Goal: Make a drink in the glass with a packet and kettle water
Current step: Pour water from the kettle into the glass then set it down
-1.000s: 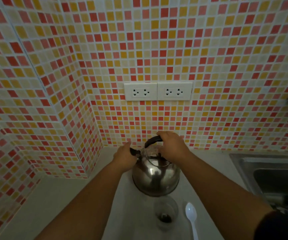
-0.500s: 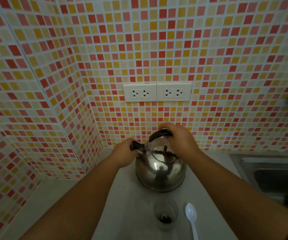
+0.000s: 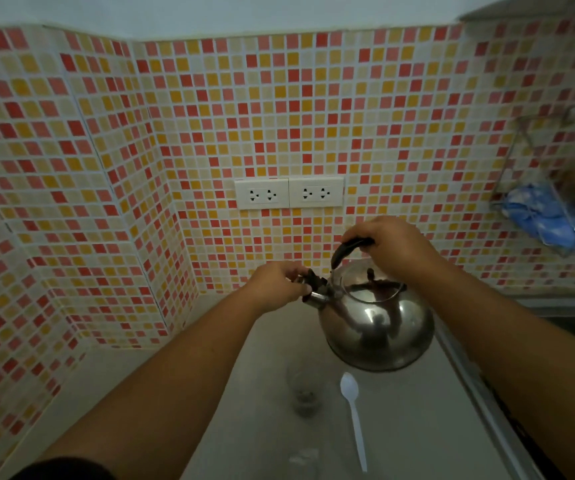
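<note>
A shiny steel kettle (image 3: 379, 323) stands on the white counter (image 3: 251, 410) near the tiled back wall. My right hand (image 3: 393, 247) grips its black handle from above. My left hand (image 3: 279, 284) pinches the black cap on the spout at the kettle's left side. In front of the kettle stands a small clear glass (image 3: 304, 393) with dark powder at its bottom. A white plastic spoon (image 3: 353, 417) lies just right of the glass. A small clear torn packet (image 3: 303, 460) lies near the counter's front edge, dim and hard to make out.
Two white wall sockets (image 3: 288, 192) sit in the mosaic tiles above the kettle. A wire rack with a blue cloth (image 3: 542, 216) hangs at the right. A sink edge (image 3: 563, 306) borders the counter at the right. The tiled wall juts out at the left.
The view has tilted up and pulled back. Both hands stay on the kettle, which now sits a little further right of the glass and spoon.
</note>
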